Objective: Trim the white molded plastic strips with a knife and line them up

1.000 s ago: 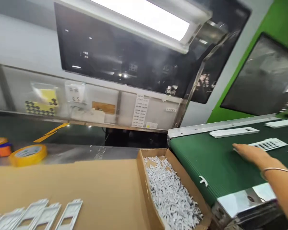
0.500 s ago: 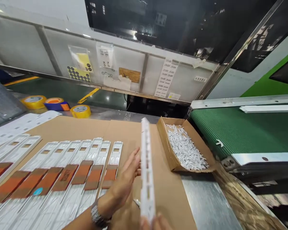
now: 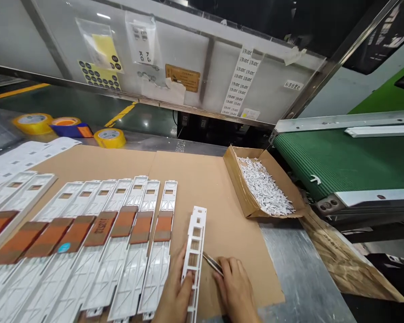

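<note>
A long white slotted plastic strip [image 3: 195, 244] lies lengthwise in front of me. My left hand [image 3: 178, 291] is closed round its left side near the lower end, thumb on top. Just right of the strip, my right hand [image 3: 234, 285] has its fingers on a thin metal tool [image 3: 213, 264], whose tip points up-left toward the strip. To the left, several white panels [image 3: 126, 280] with brown and orange bands [image 3: 123, 222] lie side by side on cardboard [image 3: 188, 179].
An open cardboard box [image 3: 239, 184] of small white clips [image 3: 265, 186] stands at right, beside a green conveyor belt [image 3: 326, 157] carrying a white bar. Yellow tape rolls [image 3: 110, 137], paper sheets [image 3: 37, 154] and brown paper [image 3: 343, 255] lie around the worktop.
The strip has tipped down from upright. My left hand now grips it, and my right hand has left its lower end and moved to the metal tool. The camera view has shifted.
</note>
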Available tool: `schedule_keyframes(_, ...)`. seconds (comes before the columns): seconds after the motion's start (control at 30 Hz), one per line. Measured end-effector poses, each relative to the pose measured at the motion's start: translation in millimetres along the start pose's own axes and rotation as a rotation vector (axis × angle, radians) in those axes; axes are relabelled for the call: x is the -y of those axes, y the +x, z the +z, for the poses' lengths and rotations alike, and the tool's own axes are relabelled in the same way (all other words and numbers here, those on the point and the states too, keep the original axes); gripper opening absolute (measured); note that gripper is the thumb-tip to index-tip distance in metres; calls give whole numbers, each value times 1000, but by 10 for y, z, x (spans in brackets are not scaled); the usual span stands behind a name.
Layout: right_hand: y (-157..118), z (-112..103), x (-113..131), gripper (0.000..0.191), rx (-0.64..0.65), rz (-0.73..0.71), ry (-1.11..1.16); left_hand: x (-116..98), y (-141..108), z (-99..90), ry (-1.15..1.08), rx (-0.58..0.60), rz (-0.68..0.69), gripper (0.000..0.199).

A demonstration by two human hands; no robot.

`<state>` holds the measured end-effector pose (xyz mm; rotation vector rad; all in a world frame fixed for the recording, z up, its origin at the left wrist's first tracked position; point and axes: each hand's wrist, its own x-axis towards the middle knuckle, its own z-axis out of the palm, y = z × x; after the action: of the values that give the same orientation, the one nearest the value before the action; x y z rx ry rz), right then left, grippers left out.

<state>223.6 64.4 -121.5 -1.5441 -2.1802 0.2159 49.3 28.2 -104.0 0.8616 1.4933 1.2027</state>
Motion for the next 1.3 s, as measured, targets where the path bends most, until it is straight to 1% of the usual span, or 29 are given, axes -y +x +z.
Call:
schedule_keyframes(0.03,-23,19,-30,43,-7,15,-29,95,-27,32,98,-11,88,51)
schedule_keyframes(0.1,-62,-12,-113,40,-26,60,-80,251,-73,92,286,-53,235,46)
schedule_keyframes(0.2,-93,-151,-272,35,-55,140,-134,380,-131,182,583,-125,409,54)
schedule_keyframes(0.27,-96,-246,-348,29,-55,171,-133,395,-158,240,776,-181,469,63)
schedule_keyframes(0.33,-80,-317,-363,22,-37,185,-100,367,-165,277,959,-218,484,71)
schedule_keyframes(0.37,-62,-343,-347,20,-33,181,-78,343,-160,284,1035,-208,496,74)
schedule_keyframes(0.43,-7,-380,-283,24,-17,149,-47,292,-131,273,1133,-122,561,76)
schedule_keyframes(0.5,67,-399,-208,32,37,80,-51,260,-94,244,1167,-40,652,65)
schedule_keyframes(0.53,108,-402,-177,35,78,39,-64,257,-77,230,1176,-25,691,57)
schedule_keyframes(0.6,195,-397,-133,36,155,-31,-103,280,-58,212,1199,-60,749,43)
schedule_keyframes(0.67,286,-383,-107,34,185,-82,-160,332,-55,210,1189,-103,805,36)
schedule_keyframes(0.73,384,-368,-81,33,197,-124,-229,396,-59,215,1150,-109,867,32)
schedule_keyframes(0.83,531,-354,-29,34,196,-185,-286,477,-58,223,1082,-95,933,31)
schedule_keyframes(0.97,668,-336,24,36,209,-220,-256,508,-41,232,1044,-148,931,36)
schedule_keyframes(1.13,712,-297,26,42,222,-258,-270,448,-5,267,1066,-178,917,35)
schedule_keyframes(1.3,739,-285,44,48,244,-304,-306,462,36,326,1057,-290,951,37)
